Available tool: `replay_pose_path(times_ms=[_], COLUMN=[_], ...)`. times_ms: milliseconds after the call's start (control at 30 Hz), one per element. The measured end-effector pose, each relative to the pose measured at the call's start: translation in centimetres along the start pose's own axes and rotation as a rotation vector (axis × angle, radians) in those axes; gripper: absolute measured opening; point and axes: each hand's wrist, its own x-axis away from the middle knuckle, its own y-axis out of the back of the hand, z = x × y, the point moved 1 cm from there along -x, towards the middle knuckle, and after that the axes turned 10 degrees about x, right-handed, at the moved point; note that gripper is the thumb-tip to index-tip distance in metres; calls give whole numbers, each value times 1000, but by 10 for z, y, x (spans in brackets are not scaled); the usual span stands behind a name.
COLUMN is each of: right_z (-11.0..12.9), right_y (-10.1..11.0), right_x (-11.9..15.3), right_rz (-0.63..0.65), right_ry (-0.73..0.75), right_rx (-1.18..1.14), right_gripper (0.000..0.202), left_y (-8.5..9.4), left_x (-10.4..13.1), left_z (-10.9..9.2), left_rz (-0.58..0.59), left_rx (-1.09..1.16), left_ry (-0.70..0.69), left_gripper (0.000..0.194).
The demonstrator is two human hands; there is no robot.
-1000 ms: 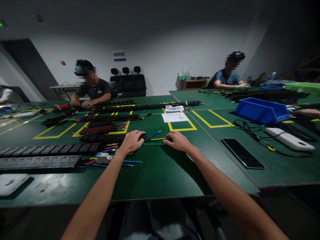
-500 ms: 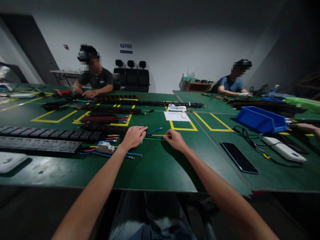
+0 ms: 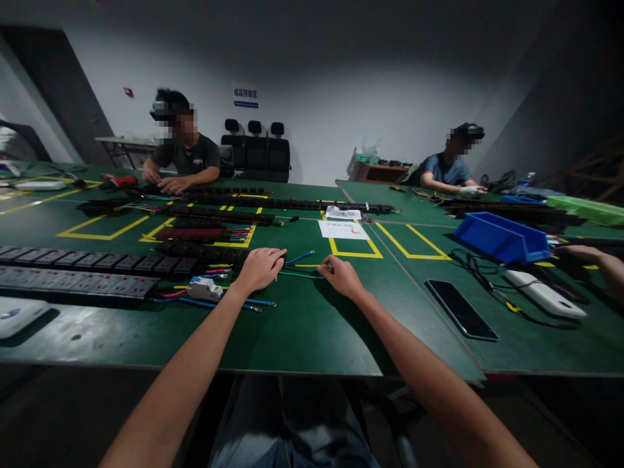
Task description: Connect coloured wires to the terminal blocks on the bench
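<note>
My left hand (image 3: 262,268) is closed over the right end of a black power strip (image 3: 219,252), its fingers pressed together and hiding what lies under them. From beneath that hand a blue wire (image 3: 301,257) with a ring terminal and a green-and-yellow wire (image 3: 305,275) run out to the right. My right hand (image 3: 341,274) pinches the far end of the green-and-yellow wire between thumb and fingers. Left of my left wrist lies a grey-white breaker block (image 3: 205,288) joined to another socket strip (image 3: 78,281), with blue wires (image 3: 244,304) ending in ring terminals.
A phone (image 3: 461,309) and a white power bank (image 3: 543,294) with a black cable lie at right, below a blue bin (image 3: 502,237). Paper labels (image 3: 344,229) and more strips (image 3: 292,203) lie farther back. Two people sit across the table; another person's hand shows at the right edge.
My hands stay almost in place; the right-hand fingers shift slightly on the wire's end. The view turns a little, so things at the right appear slightly farther left.
</note>
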Motion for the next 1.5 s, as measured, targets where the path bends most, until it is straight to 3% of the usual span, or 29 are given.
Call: replay_pose_path(times_ms=[1500], right_z=[-2], right_y=[-3], right_x=[-2], right_rz=[11], right_ry=[30], right_rx=[-17], right_gripper=[20], left_y=[-1], left_x=[4], left_z=[0], left_rz=[30], left_rx=[-20], left_ry=[-1], left_gripper=[55])
